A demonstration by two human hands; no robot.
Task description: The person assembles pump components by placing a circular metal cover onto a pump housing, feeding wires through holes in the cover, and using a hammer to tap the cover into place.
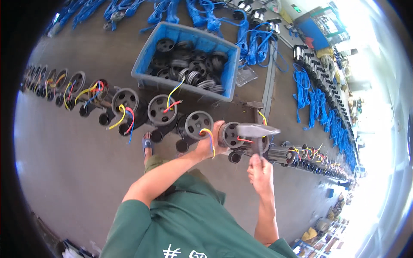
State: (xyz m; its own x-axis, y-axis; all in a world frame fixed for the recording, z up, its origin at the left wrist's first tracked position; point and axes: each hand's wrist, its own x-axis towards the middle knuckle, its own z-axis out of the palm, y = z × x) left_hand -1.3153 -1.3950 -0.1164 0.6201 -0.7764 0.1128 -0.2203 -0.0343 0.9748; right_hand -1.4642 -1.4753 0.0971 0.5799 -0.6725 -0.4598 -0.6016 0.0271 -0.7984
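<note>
In my right hand (pixel 260 175) is a hammer (pixel 258 130), gripped by its handle with the fingers wrapped round it. Its metal head hangs over the row of motor-like cylinders and hides part of one. My left hand (pixel 211 145) is closed around the left edge of a round grey end cover (pixel 231 134) with holes in it; some fingers are hidden behind the rim. Just left of that hand stands another holed cover (pixel 198 124), with yellow, red and blue wires (pixel 208 134) coming out near my wrist.
A blue crate (pixel 185 88) full of loose grey covers stands beyond the row. Wired cylinders (pixel 77 84) run off to the left, and more (pixel 316 157) to the right. Bundles of blue cable (pixel 254 47) lie along the far side. My sandalled foot (pixel 147 144) is on the floor.
</note>
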